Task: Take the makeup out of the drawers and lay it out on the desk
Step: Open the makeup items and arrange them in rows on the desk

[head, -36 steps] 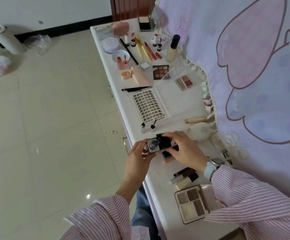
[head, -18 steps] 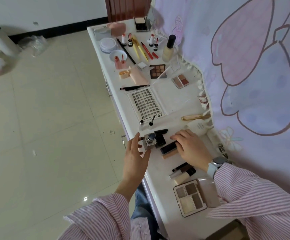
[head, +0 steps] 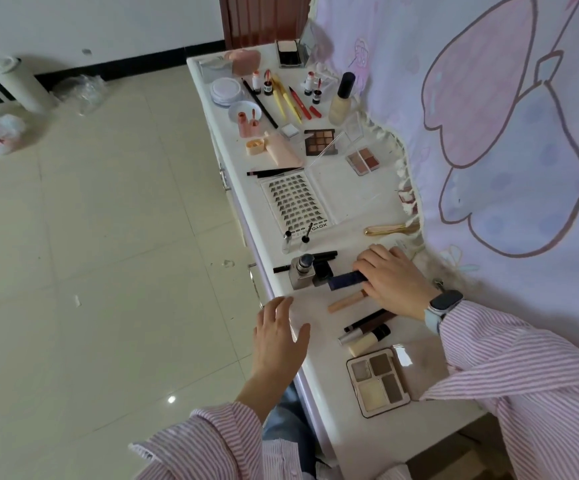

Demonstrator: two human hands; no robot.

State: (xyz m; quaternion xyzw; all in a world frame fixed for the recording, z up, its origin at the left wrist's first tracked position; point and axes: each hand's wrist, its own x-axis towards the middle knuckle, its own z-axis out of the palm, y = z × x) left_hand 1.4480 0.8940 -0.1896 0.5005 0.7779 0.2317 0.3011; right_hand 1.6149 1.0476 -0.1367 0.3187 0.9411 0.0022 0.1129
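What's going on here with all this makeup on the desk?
A person in a striped shirt is laying makeup out on a white desk. The right hand rests on a dark blue tube beside a square glass bottle; whether it grips the tube is hard to tell. The left hand hovers open at the desk's front edge, holding nothing. An open eyeshadow palette and a lash tray already lie set out.

White jug (head: 14,85), crumpled plastic bags (head: 2,134) on tiled floor (head: 108,271); cartoon cloth (head: 506,133) behind.
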